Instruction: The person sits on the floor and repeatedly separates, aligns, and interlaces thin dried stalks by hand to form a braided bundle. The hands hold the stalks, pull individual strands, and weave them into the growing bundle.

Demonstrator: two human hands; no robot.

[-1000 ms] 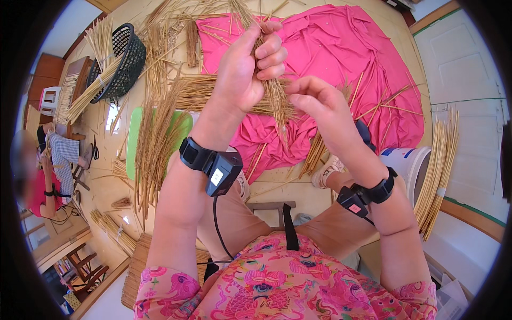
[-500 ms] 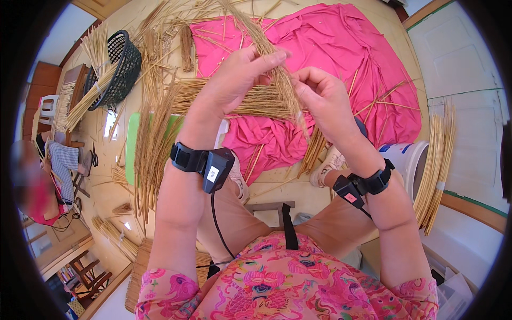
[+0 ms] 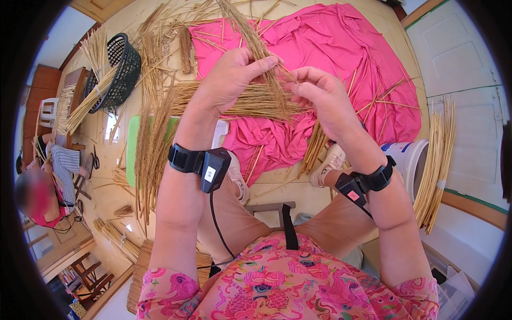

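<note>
The left hand (image 3: 230,77) and right hand (image 3: 320,96) close on a straw bundle (image 3: 250,98), held above the floor (image 3: 277,181) over the pink cloth's (image 3: 341,48) near edge. Beyond, loose straw (image 3: 154,133) lies leftward, with a black basket (image 3: 120,66) farther off.

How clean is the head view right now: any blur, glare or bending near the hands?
Head view: both hands, left hand and right hand, and the straw bundle look sharp in even daylight; no glare; door edges bend toward the dark fisheye rim.
</note>
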